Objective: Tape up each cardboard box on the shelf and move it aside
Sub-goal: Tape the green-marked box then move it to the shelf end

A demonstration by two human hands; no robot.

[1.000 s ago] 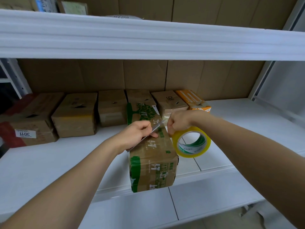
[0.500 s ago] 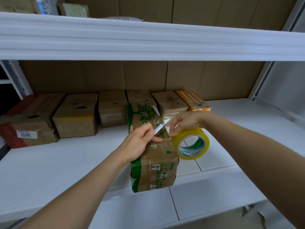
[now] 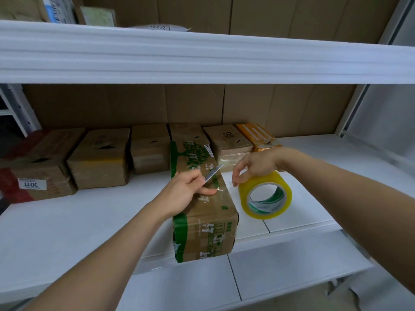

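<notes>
A long cardboard box with green print [image 3: 211, 225] lies on the white shelf [image 3: 67, 221], its near end past the front edge. My left hand [image 3: 186, 194] rests on its top and grips a small blade [image 3: 213, 174], thumb pressing a strip of clear tape onto the box. My right hand [image 3: 256, 164] holds a yellow roll of tape [image 3: 267, 196] to the right of the box, just above the shelf.
Several cardboard boxes [image 3: 101, 160] stand in a row at the back of the shelf, ending in an orange box [image 3: 258, 135] at the right. An upper shelf [image 3: 202, 55] overhangs close above. A lower white surface [image 3: 269, 265] lies in front.
The tape between roll and box has been cut. My right hand has drawn the roll away to the right and lower, while my left hand stays on the box with the blade.
</notes>
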